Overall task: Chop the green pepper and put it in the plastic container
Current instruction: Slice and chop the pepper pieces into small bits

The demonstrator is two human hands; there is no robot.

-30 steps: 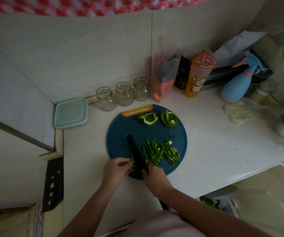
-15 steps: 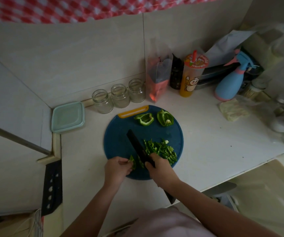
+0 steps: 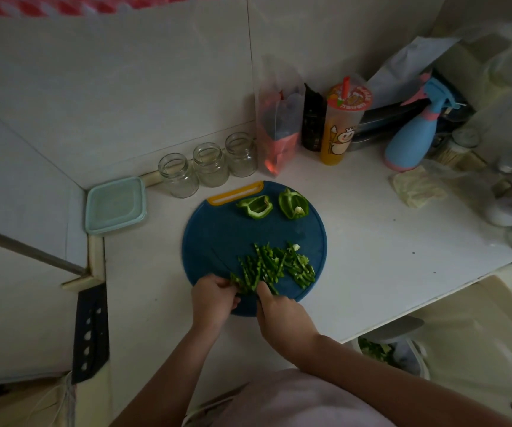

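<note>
White counter [image 3: 371, 241]; blue cutting board [image 3: 217, 241] on it; lidded plastic container [image 3: 114, 204] left of board, apart; left hand [image 3: 214, 300] pinches pepper end [image 3: 238, 282] at near edge; right hand [image 3: 282, 315] curled, grip unclear; chopped pepper strips [image 3: 279, 266] mid-board; two pepper pieces [image 3: 256, 206] far side.

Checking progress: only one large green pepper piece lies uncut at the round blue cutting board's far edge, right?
Two, not one: the head view shows two large green pepper pieces uncut at the far edge of the round blue cutting board.

Left hand [image 3: 214, 298], right hand [image 3: 282, 315], curled, adjacent
</note>
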